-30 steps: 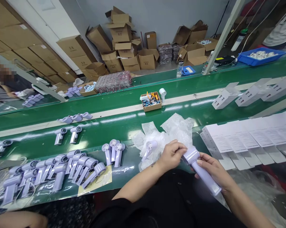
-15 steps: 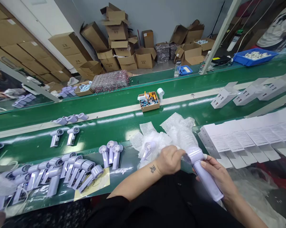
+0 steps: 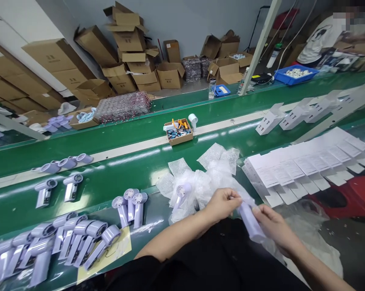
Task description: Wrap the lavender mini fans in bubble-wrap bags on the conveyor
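A lavender handheld fan [image 3: 249, 221] hangs tilted in front of my body, its head and lower end partly covered by clear bubble wrap. My right hand [image 3: 272, 226] grips the wrapped fan from the right. The fingers of my left hand [image 3: 224, 204] are pinched on the wrap at the fan's top. A pile of bubble wrap bags [image 3: 209, 178] lies on the bench just beyond my hands. On its left part rests another lavender fan [image 3: 181, 194]. Several standing fans [image 3: 130, 204] are to the left of the pile.
Many lavender fans [image 3: 76, 238] crowd the bench at the lower left. White boxes [image 3: 291, 169] lie in a row at right, near a red stool [image 3: 352, 198]. A small carton of parts [image 3: 180, 139] sits on the green belt. A person [image 3: 320, 38] is at the upper right.
The fan now has bubble wrap around it, where its body was bare before. My left hand has closed on the wrap by its top. The view has shifted to the right.
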The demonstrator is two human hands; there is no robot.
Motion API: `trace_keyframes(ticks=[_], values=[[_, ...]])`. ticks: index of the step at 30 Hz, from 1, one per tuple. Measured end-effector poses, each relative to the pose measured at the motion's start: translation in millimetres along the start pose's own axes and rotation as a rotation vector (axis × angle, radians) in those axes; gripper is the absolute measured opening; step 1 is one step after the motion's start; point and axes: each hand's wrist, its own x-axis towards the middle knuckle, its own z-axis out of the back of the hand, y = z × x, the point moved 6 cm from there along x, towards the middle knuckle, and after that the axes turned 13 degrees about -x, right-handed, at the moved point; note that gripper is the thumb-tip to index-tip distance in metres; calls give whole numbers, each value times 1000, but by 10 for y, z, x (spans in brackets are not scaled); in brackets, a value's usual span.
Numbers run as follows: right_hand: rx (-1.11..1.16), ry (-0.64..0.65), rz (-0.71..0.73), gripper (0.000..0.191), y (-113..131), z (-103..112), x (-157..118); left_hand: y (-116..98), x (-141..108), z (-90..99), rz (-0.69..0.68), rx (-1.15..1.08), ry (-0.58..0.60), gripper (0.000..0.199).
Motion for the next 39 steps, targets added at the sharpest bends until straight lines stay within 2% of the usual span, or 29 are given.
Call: trace_keyframes(ticks=[2, 4, 7, 10, 11, 12, 14, 15, 16, 17, 18, 19, 21, 23, 26, 28, 30, 33, 36, 39], values=[[-208, 29, 89, 30, 77, 141, -132, 46, -37, -35, 138, -105, 42, 23], [-282, 57, 117, 30, 156, 234, -248, -19, -83, -50, 126, -90, 115, 30], [-190, 88, 132, 33, 270, 226, -329, -248, -120, -10, -98, 92, 179, 47], [-111, 201, 204, 34, 395, 110, -317, -320, -139, -101, -291, 372, 368, 75], [-166, 271, 255, 34, 440, 84, -299, -276, -132, -140, -315, 456, 424, 70], [-273, 344, 319, 33, 474, 81, -269, -219, -109, -155, -329, 520, 435, 56], [-627, 404, 476, 35, 487, 179, -120, -126, -23, -91, -342, 569, 320, 25], [-844, 363, 563, 42, 468, 274, 15, -100, 31, -5, -327, 540, 210, 16], [-1068, 272, 654, 52, 440, 382, 186, -83, 81, 110, -289, 474, 90, 12], [-1280, 121, 751, 57, 419, 493, 378, -76, 122, 242, -237, 376, -23, 11], [-1465, 28, 855, 57, 375, 552, 567, -83, 153, 380, -183, 259, -123, 14], [-1610, 18, 982, 53, 311, 557, 739, -105, 174, 514, -140, 135, -206, 18], [-1757, 111, 1253, 33, 208, 515, 1000, -191, 207, 748, -103, -89, -310, 25], [-1789, 179, 1467, 20, 247, 503, 1140, -297, 245, 944, -115, -268, -367, 29], [-1794, 71, 1645, 20, 602, 584, 1226, -373, 347, 1175, -98, -492, -443, 31], [-1805, -24, 1669, 22, 905, 667, 1311, -401, 452, 1280, -89, -620, -490, 29], [-1830, -57, 1616, 24, 1176, 741, 1485, -447, 574, 1352, -104, -716, -536, 25], [-1795, -110, 1428, 25, 1555, 857, 1879, -566, 768, 1411, -148, -768, -580, 21], [-1613, -219, 1210, 28, 1940, 998, 2326, -745, 998, 1406, -185, -740, -550, 21], [-1457, -223, 1046, 36, 2205, 1069, 2788, -983, 1318, 1339, -253, -722, -511, 24]])
